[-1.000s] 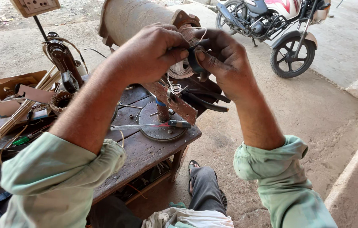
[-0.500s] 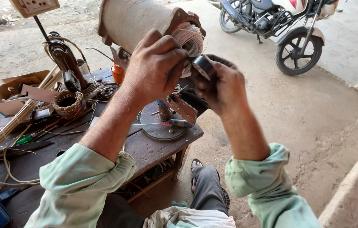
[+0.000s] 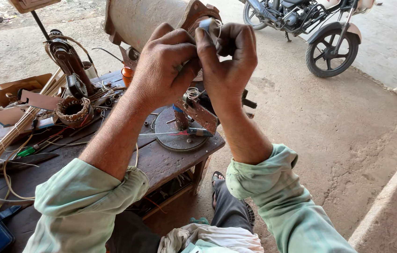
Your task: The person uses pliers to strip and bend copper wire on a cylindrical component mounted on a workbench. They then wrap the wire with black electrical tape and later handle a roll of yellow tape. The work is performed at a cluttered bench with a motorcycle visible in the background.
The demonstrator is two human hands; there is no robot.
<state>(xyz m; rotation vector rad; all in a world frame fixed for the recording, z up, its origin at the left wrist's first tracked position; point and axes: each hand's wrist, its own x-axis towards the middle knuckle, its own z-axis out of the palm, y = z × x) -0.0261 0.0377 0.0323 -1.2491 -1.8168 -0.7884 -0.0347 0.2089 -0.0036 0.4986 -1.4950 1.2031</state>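
While pale green sleeves frame the near view, the left hand (image 3: 165, 70) and right hand (image 3: 229, 63) press together, fingertips pinching a small pale part with thin wire (image 3: 209, 26) held high for close sight; farther off lie the worn wooden bench (image 3: 161, 161), the large grey metal cylinder (image 3: 137, 18) and the parked motorcycle (image 3: 301, 23).

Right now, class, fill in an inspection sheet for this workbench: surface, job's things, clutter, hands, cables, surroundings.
Surface: dark wooden bench, worn.
Job's things: small pale piece pinched between both hands; large metal cylinder behind.
Clutter: round metal disc, woven coil ring, green-handled tool, cardboard box.
Hands: left hand and right hand raised, fingers closed together.
Cables: loose wires across bench.
Surroundings: motorcycle, concrete ground.
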